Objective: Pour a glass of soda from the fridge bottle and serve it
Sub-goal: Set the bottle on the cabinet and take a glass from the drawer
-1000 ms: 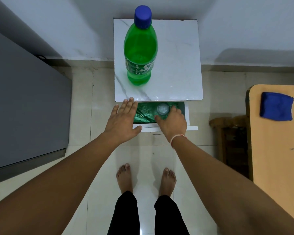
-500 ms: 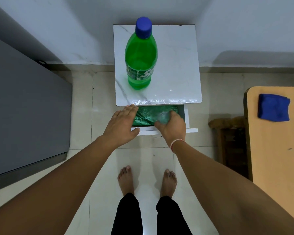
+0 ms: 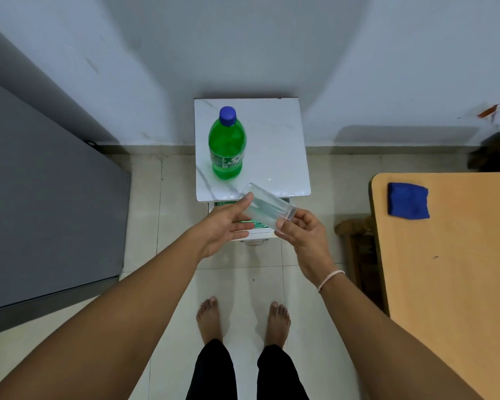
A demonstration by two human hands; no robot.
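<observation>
Bottle (image 3: 227,145) on cabinet (image 3: 274,145); blue cloth (image 3: 408,201) on table (image 3: 456,284).

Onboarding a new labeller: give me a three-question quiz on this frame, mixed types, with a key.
1. True or false: the cap is on the bottle.
2. Which hand pinches the base of the glass? A left hand B right hand C neither
3. Fill in: the blue cloth lies on the ___ table.

Key: 1 true; 2 B; 3 wooden.

marble stand (image 3: 274,134), green bottle (image 3: 227,150) upright; wooden table (image 3: 451,269), blue cloth (image 3: 408,200)
</observation>
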